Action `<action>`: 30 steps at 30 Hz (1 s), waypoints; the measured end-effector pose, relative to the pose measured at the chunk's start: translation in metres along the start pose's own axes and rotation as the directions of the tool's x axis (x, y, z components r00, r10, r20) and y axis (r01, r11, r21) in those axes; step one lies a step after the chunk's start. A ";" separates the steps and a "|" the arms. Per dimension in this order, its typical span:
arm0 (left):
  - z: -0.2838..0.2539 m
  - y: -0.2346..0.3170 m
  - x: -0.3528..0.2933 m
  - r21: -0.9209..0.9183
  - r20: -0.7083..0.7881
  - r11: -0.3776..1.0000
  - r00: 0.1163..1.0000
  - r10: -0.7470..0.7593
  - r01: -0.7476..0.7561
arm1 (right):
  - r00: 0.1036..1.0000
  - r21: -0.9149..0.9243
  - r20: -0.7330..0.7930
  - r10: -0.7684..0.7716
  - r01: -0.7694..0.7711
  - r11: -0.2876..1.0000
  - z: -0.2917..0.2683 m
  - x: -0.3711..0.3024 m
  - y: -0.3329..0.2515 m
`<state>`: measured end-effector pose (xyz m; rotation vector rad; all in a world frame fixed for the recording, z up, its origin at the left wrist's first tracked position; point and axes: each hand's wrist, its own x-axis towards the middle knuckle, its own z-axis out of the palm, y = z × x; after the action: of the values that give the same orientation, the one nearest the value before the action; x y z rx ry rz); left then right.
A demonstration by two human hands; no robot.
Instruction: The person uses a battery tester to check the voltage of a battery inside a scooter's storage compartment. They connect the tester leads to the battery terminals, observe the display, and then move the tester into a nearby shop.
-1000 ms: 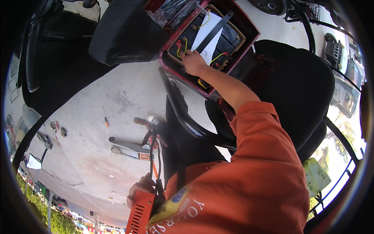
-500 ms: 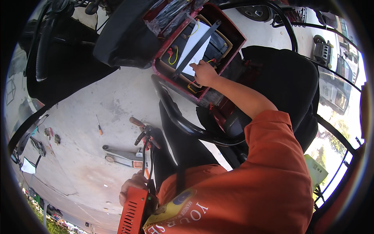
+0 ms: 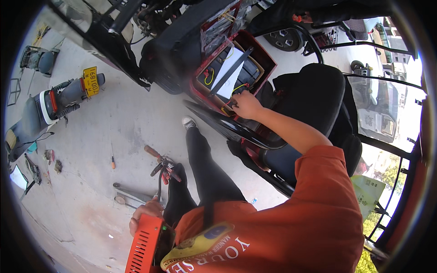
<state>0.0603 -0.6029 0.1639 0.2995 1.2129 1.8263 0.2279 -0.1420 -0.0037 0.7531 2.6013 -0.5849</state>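
My left hand point(image 3: 146, 210) is closed around the top end of a red metal box point(image 3: 144, 243) with vent slots, held low by my waist. Beyond that hand, a bunch of clamps point(image 3: 165, 169) with red and brown handles hangs on dark cable. My right arm reaches over a black curved rail to a red-rimmed battery compartment point(image 3: 198, 93). At its near right corner my right hand point(image 3: 248, 105) has its fingers curled down; what they hold, if anything, is hidden. Inside are dark batteries point(image 3: 248, 73), yellow wires, a white sheet point(image 3: 229, 68) and a black strap point(image 3: 233, 70) lying across.
Black seats point(image 3: 314, 98) flank the compartment. A black tube rail point(image 3: 227, 125) curves in front of it. On the concrete floor lie a screwdriver point(image 3: 113, 160) and a grey floor jack point(image 3: 132, 194). A scooter point(image 3: 48, 107) stands at the left. A person's dark sleeve point(image 3: 346, 12) shows at the far right.
My right hand has shifted from beside the strap to the compartment's near right corner, its fingers now curled. The view has swung, bringing the scooter in. My left hand still holds the red box.
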 end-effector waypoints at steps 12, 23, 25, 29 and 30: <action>-0.070 -0.002 -0.075 -0.239 -0.037 0.940 0.970 0.242 -0.243 | 0.818 0.052 -0.550 0.169 -0.168 0.984 -0.064 -0.162 -0.109; -0.103 0.002 -0.105 -0.371 -0.017 0.888 0.958 0.285 -0.271 | 0.857 0.159 -0.347 0.381 -0.347 0.924 -0.009 -0.248 -0.163; -0.106 0.001 -0.109 -0.389 -0.004 0.881 0.956 0.292 -0.270 | 0.857 0.119 -0.358 0.372 -0.353 0.928 0.001 -0.247 -0.162; -0.102 0.005 -0.114 -0.406 0.035 0.882 0.960 0.277 -0.239 | 0.841 0.070 -0.450 0.301 -0.303 0.950 -0.007 -0.231 -0.157; -0.102 0.006 -0.115 -0.360 0.048 0.906 0.965 0.258 -0.224 | 0.843 0.060 -0.453 0.289 -0.295 0.954 -0.006 -0.223 -0.151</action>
<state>0.0596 -0.7559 0.1491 0.3391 0.7876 2.1773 0.3167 -0.3492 0.1450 1.4026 2.8078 -0.3243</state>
